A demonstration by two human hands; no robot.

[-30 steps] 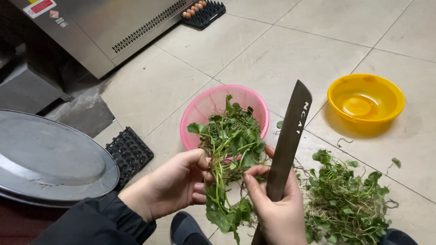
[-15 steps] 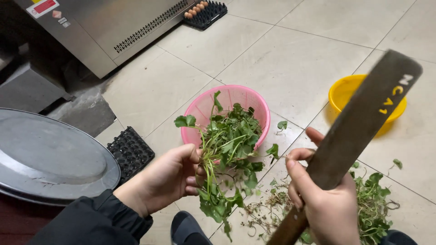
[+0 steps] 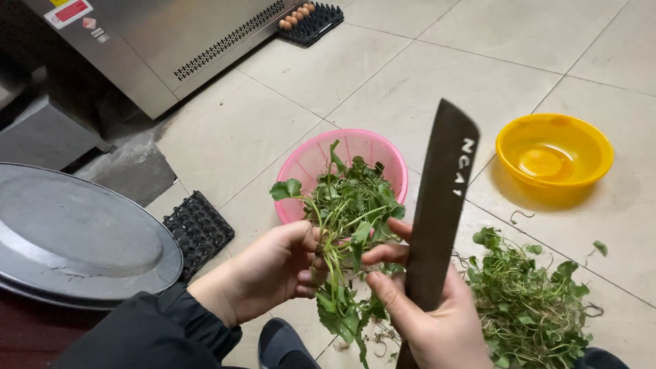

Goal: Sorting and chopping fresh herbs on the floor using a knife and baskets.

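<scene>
My left hand (image 3: 263, 273) grips a bunch of leafy green stems (image 3: 345, 225) by its middle, leaves sticking up and more hanging below. My right hand (image 3: 424, 311) holds a long dark cleaver (image 3: 441, 205), blade pointing up and away, and its fingertips touch the bunch's stems. Right behind the bunch on the floor stands a pink plastic strainer basket (image 3: 311, 164). A heap of the same greens (image 3: 529, 301) lies on the tiles to the right of my right hand.
A yellow plastic bowl (image 3: 553, 150) holding a little liquid sits at the right. A large round metal lid (image 3: 75, 236) lies at the left beside a black egg tray (image 3: 198, 229). A steel appliance (image 3: 164, 34) stands at the back, with eggs in another tray (image 3: 307, 17).
The cleaver has swung back from a rightward tilt to nearly upright. My right hand's fingers have come in against the bunch, which my left hand has kept holding.
</scene>
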